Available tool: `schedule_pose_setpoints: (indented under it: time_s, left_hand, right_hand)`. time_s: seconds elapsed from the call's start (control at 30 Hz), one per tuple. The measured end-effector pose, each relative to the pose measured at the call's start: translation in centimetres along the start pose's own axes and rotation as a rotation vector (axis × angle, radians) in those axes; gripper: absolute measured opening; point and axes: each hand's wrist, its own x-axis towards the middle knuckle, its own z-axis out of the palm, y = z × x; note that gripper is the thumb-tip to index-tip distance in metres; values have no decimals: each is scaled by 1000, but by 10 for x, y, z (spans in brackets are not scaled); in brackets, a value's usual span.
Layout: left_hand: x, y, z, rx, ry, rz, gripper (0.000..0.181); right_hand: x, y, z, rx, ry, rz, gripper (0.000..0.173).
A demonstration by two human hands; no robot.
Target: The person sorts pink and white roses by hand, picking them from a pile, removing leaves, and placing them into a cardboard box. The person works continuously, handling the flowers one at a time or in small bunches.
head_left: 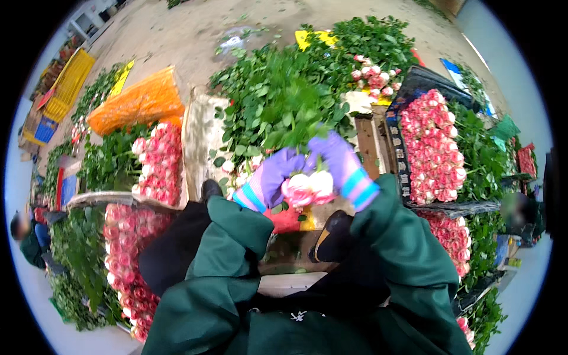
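Both my hands wear purple gloves with striped cuffs and meet before me around a small bunch of pink and white roses (308, 188). My left hand (282, 171) is closed around the stems just above the blooms. My right hand (330, 153) lies against the same stems on the other side; its fingers are blurred and partly hidden, so its grip is unclear. The blooms point towards me, and blurred green leaves (293, 102) stretch away from my hands over a heap of leafy rose stems (248, 93). A few more blooms (228, 166) lie under my left hand.
Packed pink roses stand left (162, 164) and right (432, 151), beside an orange wrap (137, 104) and a black wrapped divider (397, 146). Loose roses (376, 77) lie at the back right. A yellow crate (69, 88) is far left. Other people (31, 244) are at both edges.
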Motion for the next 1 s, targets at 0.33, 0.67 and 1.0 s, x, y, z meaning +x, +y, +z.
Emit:
schedule_pose_setpoints:
  time_s: [0.33, 0.67, 1.0]
  left_hand:
    - [-3, -73, -48, 387, 209, 139, 27]
    - [-49, 11, 139, 917, -35, 216, 44]
    - [-46, -40, 260, 1194, -393, 272, 43]
  right_hand:
    - [-14, 50, -2, -1105, 121, 3, 48]
    - [-158, -35, 29, -585, 316, -778, 56]
    - [-573, -159, -102, -625, 1365, -1247, 44]
